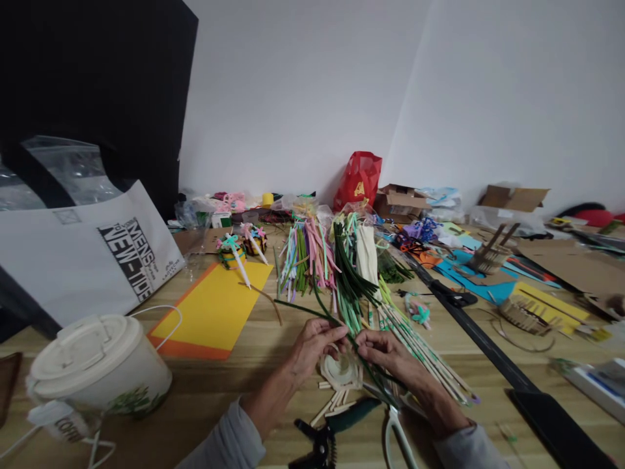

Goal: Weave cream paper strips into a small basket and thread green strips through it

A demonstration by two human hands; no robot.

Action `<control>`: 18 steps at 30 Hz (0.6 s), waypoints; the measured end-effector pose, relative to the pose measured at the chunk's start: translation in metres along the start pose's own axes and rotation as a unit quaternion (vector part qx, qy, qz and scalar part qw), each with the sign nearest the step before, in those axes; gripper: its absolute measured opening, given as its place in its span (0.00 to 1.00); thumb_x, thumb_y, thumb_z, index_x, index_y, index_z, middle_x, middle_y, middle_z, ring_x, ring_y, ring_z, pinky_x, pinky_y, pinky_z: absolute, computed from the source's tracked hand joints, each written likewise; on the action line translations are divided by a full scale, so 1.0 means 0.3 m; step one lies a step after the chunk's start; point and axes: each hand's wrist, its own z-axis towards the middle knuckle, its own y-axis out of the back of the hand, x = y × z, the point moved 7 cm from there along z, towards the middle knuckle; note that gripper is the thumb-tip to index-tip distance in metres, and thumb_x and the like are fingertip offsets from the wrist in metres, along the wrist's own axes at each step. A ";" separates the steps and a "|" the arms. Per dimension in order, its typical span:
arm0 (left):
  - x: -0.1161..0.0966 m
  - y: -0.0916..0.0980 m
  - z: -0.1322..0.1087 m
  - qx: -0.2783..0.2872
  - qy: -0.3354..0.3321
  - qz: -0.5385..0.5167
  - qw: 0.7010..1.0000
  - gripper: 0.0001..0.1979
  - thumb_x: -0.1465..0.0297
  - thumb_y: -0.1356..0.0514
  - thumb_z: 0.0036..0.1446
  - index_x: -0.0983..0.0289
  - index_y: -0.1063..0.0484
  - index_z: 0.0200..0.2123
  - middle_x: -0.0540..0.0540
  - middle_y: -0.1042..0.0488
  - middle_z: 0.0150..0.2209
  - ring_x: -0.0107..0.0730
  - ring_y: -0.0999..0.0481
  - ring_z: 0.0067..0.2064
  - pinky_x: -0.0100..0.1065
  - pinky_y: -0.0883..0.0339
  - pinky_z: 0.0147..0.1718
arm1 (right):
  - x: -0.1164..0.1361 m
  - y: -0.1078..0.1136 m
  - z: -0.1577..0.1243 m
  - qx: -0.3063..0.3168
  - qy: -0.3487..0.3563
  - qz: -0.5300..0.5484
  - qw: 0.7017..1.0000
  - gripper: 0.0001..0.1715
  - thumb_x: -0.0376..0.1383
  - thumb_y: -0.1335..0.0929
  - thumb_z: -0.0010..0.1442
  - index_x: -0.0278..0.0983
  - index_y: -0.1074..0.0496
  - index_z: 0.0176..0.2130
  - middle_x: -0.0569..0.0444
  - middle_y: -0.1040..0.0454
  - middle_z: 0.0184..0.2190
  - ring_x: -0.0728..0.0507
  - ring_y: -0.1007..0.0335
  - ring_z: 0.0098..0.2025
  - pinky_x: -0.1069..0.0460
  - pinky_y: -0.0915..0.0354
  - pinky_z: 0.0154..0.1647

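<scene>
Near the middle of the table, my left hand pinches dark green fuzzy stems. Close beside it on the right, my right hand has its fingers closed on the same stems, which cross between the two hands. Beneath the hands sits a pale ring-shaped roll, partly covered by my left fingers. Short wooden sticks lie just below it. Scissors with white handles and a black hand tool rest near the front edge. Bundles of coloured stems lie beyond my hands.
Yellow and orange sheets lie left of centre, near a white lidded bucket and a white bag. Long patterned sticks and a black strip stretch across the right. A red bag stands at the back.
</scene>
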 end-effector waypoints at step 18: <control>-0.027 0.020 -0.010 -0.127 -0.062 0.037 0.989 0.17 0.61 0.28 0.35 0.68 0.25 0.21 0.52 0.26 0.19 0.26 0.31 0.21 0.27 0.38 0.21 | 0.128 -0.055 -0.053 -0.152 0.210 -0.430 0.865 0.08 0.36 0.36 0.65 0.37 0.29 0.42 0.50 0.28 0.36 0.44 0.29 0.36 0.51 0.35 0.37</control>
